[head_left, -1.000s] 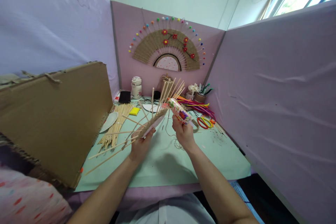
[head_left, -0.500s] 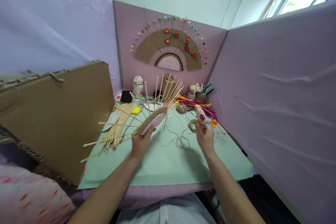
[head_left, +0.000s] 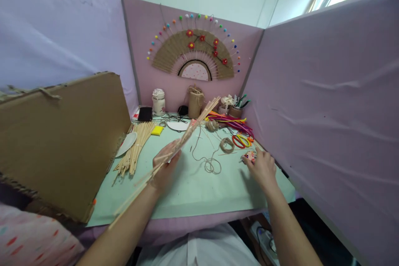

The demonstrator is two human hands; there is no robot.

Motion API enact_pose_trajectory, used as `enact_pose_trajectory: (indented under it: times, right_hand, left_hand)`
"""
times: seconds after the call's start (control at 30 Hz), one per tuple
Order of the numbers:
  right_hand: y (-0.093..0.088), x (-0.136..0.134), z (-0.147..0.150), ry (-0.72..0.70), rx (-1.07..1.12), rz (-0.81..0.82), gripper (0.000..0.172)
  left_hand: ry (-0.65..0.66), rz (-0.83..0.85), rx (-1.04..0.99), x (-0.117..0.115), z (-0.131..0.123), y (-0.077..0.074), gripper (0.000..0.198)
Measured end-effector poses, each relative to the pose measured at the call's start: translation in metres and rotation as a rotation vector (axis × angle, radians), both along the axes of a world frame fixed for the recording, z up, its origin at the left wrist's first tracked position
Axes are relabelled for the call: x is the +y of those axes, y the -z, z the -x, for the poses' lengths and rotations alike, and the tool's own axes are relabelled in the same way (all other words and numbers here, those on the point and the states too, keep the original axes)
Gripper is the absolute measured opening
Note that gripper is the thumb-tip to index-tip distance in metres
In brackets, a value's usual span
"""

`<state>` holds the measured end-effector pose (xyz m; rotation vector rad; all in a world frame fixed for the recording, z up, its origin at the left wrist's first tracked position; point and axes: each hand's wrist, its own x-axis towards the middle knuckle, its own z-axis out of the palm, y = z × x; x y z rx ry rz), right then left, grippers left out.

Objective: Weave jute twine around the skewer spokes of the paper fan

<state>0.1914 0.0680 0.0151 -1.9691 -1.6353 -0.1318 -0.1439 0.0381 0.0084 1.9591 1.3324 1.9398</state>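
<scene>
My left hand (head_left: 163,168) is closed on a half-made fan of wooden sticks (head_left: 190,129) fixed to a small disc. The fan is turned edge-on, so its sticks run in one line from my forearm toward the back of the desk. My right hand (head_left: 263,168) is low at the right edge of the green mat (head_left: 199,193). Its fingertips curl over a small flower-patterned tube (head_left: 248,156) that lies on the mat. Loose twine (head_left: 210,165) curls between my hands.
A big cardboard sheet (head_left: 59,141) leans at the left beside a bundle of sticks (head_left: 137,149) and a white plate (head_left: 127,143). Scissors (head_left: 241,140), a twine coil (head_left: 227,144), pipe cleaners (head_left: 230,122) and jars stand behind. A finished fan (head_left: 193,56) hangs on the pink partition.
My right hand has carried the patterned tube from in front of me down to the right edge of the mat. My left hand has tilted the stick fan from spread-out to edge-on.
</scene>
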Motion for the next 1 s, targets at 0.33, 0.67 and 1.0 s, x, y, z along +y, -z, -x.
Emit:
enact_pose_trajectory:
  times: [0.33,0.67,1.0]
  right_hand:
    - [-0.052,-0.015,0.112,-1.026,1.132,0.058,0.037]
    - [-0.056,-0.007,0.093,-0.822,1.407,-0.002,0.027]
    - [-0.06,-0.007,0.09,-0.778,1.285,-0.067,0.028]
  left_hand:
    - [0.18,-0.205,0.274,-0.01,0.005,-0.007,0.047]
    - [0.209,-0.224,0.304,-0.01,0.003,-0.005,0.053]
    - [0.19,-0.238,0.344,-0.008,0.001,-0.006,0.049]
